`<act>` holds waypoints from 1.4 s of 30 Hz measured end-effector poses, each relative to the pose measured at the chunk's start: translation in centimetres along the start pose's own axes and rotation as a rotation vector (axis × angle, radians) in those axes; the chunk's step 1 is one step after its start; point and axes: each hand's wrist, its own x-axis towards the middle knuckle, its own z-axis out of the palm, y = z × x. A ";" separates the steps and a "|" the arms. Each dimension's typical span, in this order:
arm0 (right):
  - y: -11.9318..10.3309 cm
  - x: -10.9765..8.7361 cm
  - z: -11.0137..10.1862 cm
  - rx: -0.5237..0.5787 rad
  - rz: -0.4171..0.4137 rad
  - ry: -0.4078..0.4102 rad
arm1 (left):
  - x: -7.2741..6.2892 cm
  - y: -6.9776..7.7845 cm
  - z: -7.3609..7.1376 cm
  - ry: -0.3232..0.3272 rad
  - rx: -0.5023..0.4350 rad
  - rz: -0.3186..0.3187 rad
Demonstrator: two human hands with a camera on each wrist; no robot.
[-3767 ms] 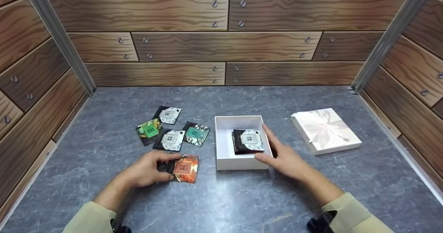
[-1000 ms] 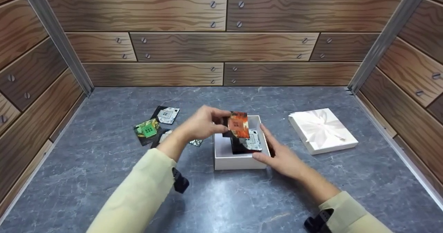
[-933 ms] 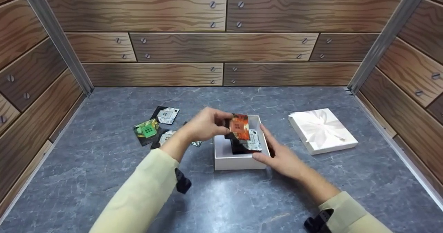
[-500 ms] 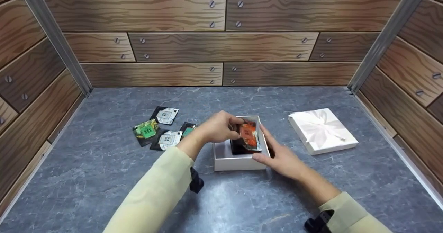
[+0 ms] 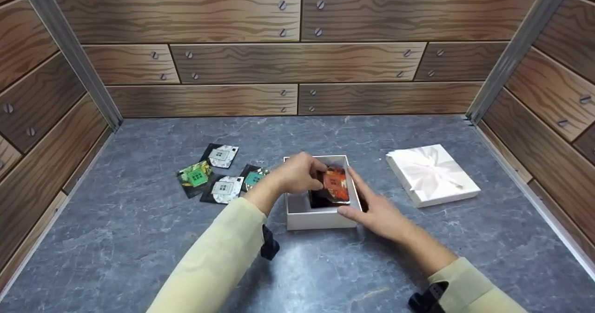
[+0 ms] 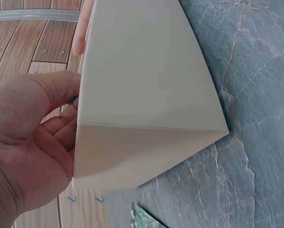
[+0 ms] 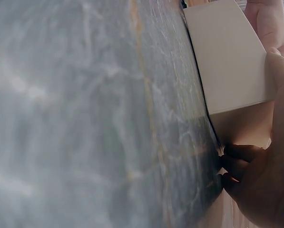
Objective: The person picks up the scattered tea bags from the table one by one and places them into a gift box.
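My left hand [image 5: 299, 173] reaches into an open white box [image 5: 320, 221] and pinches a flat square packet with an orange print [image 5: 335, 183] between thumb and fingers. The packet lies over a stack of dark packets, which it mostly covers. In the left wrist view the box wall [image 6: 142, 66] hides my fingertips and the packet. My right hand [image 5: 386, 215] holds the box at its right side, thumb on the front rim and fingers along the outer wall. The right wrist view shows the fingers [image 7: 241, 154] curled by the box's lower edge.
Left of the box lie several loose packets: a green one [image 5: 195, 176], a white one behind [image 5: 223, 155], a white one in front [image 5: 226, 188] and a teal one [image 5: 253, 178] partly behind my left forearm. A white lid with a ribbon bow [image 5: 434, 176] lies to the right.
My left hand picked up the orange packet from the table, carried it right and lowered it into the box onto the stack. My right hand has stayed on the box.
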 end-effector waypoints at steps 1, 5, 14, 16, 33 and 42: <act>0.0 0.0 0.0 -0.002 -0.001 0.001 | 0.0 0.0 0.0 -0.002 0.011 -0.003; -0.1 0.0 0.0 -0.006 -0.001 0.003 | -0.1 0.1 -0.2 -0.008 0.063 -0.016; -0.1 0.0 -0.2 -0.004 0.007 0.007 | -0.6 0.8 -0.9 -0.039 0.119 -0.055; -0.1 0.0 -0.2 -0.004 0.003 0.011 | -0.8 1.0 -1.0 -0.039 0.130 -0.050; -0.1 0.1 0.0 -0.015 0.023 -0.010 | -3.3 1.7 -4.4 -0.027 0.085 -0.030; -0.2 0.1 0.0 -0.027 0.014 -0.004 | -7.5 -0.9 -9.3 0.111 -0.046 -0.020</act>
